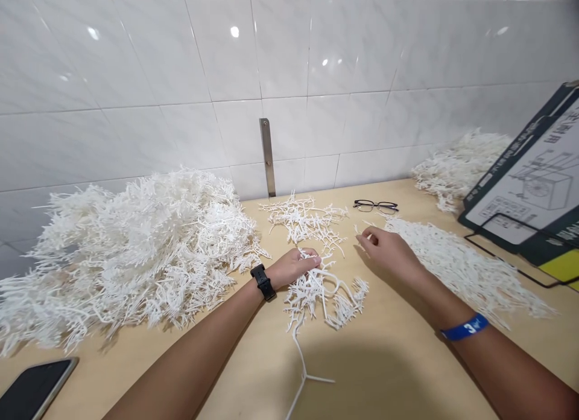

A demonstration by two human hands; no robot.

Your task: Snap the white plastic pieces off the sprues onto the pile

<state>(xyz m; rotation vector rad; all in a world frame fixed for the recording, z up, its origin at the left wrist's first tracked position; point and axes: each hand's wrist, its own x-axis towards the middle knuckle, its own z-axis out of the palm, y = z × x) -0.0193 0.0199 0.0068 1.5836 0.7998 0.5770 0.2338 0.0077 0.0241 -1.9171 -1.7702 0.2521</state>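
1. The left hand (296, 266), centre of frame, is closed over the top of a white plastic branch (323, 290). The branch lies on the table (384, 372), and its long stem runs toward the bottom edge of the frame.
2. The right hand (384, 248), just right of centre, is curled with thumb and forefinger pinched together. Whether a small piece sits between them cannot be told. It is near the branch but clear of it.
3. A large heap (136, 245) of the same white pieces fills the left of the frame, and its fringe ends just beside the left wrist.
4. A thin scatter (303, 218) lies above the hands, toward the wall.
5. A flat spread (461, 263) lies right of the right hand and touches the forearm.
6. Glasses (375, 206) sit above the right hand, apart from it.
7. A phone (38, 387) lies at the lower left corner, by the table's near edge.
8. A printed board (529, 184) leans at the right edge.
9. Bare tabletop lies between the forearms and along the bottom centre.
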